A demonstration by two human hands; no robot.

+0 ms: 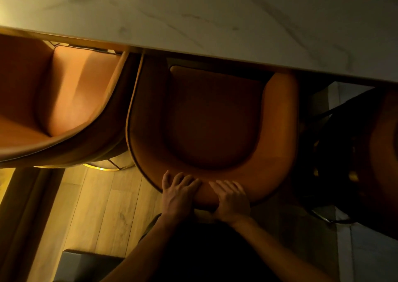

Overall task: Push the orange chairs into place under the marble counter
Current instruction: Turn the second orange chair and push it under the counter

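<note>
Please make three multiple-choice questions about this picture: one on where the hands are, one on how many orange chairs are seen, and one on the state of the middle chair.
1. Where are both hands?
A. On the curved backrest of the middle chair
B. On the marble counter
C. On the left chair

2. How many orange chairs show, at least in part?
A. One
B. Three
C. Five

3. The middle chair's seat is
A. fully under the counter
B. partly under the counter
C. tipped over

Answers: 1 A, the left hand and right hand rest on the middle chair. 2 B, left chair and right chair flank it. 3 B, the marble counter covers only its front edge.
</note>
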